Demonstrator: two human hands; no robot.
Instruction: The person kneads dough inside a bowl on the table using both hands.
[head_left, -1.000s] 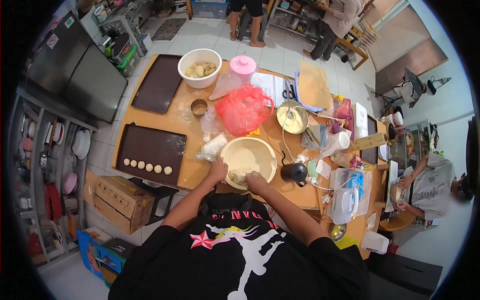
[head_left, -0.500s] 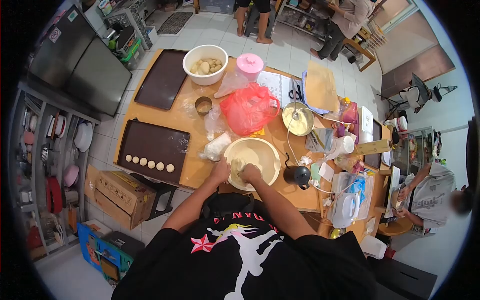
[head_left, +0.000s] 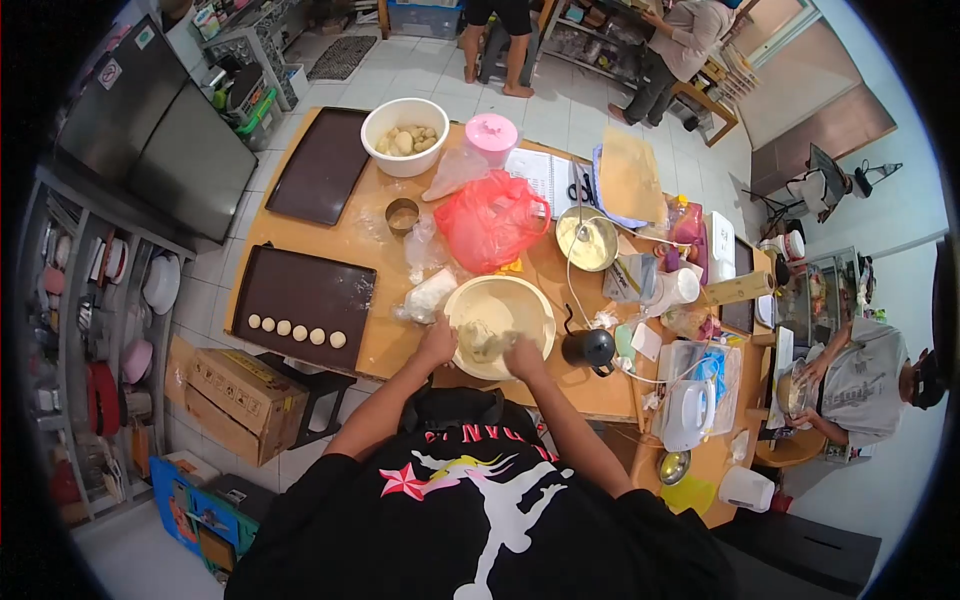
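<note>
A cream bowl [head_left: 525,300] stands at the table's near edge with a lump of pale dough [head_left: 480,342] low on its left side. My left hand [head_left: 437,342] is at the bowl's left rim, its fingers wrapped over the edge. Inside the bowl, just right of the dough, is my right hand [head_left: 522,357], smeared by motion, so its fingers cannot be made out. Left of the bowl lies a white bag [head_left: 430,295]. A dark tray [head_left: 310,290] farther left bears a row of several small dough balls [head_left: 300,333].
Behind the bowl are a red plastic bag [head_left: 490,222], a metal bowl of pale mixture [head_left: 588,240] and a white tub [head_left: 405,137]. A black pitcher [head_left: 588,348] stands right. A co-worker [head_left: 865,385] is at the far right; two people stand beyond the table.
My right hand moved in to the dough, then back right, apart from it. My left hand stays at the rim. The view has shifted slightly.
</note>
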